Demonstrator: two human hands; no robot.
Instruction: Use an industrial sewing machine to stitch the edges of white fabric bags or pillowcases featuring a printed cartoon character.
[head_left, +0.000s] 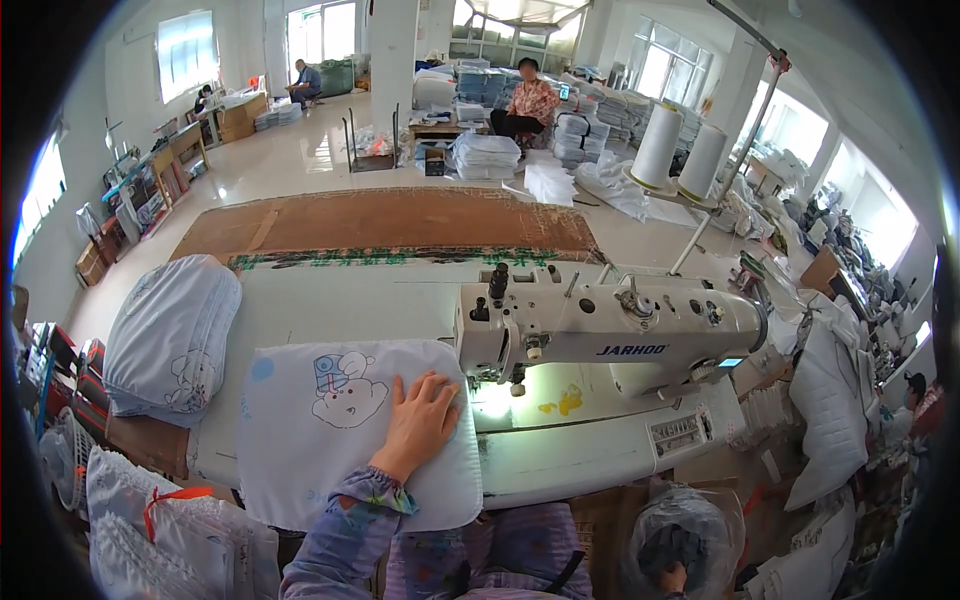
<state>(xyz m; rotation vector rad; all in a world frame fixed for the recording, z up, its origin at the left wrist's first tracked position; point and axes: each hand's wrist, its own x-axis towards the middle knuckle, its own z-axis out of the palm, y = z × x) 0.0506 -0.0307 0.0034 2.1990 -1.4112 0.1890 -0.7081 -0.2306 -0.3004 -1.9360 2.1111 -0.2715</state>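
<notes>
My left hand (420, 425) lies palm down on a pale, rounded-corner fabric piece (285, 455), its fingers apart and pressing on the right part. The fabric shows a line-drawn cartoon animal and a blue dot, and it hangs over the table's front edge toward my lap. Just right of it stands a white sewing machine (590, 325), its lamp lit over the needle area. At the lower right, my right hand (673, 578) reaches into a clear plastic bag (715, 525) holding dark grey material. Its fingers are mostly hidden there.
A stack of similar printed fabric pieces (170, 335) sits on the table's left end. Below it hang lace-edged white pieces (190, 540) with a red tie. Two thread cones (655, 147) stand behind the machine. A person (532, 105) sits among piled fabric farther back.
</notes>
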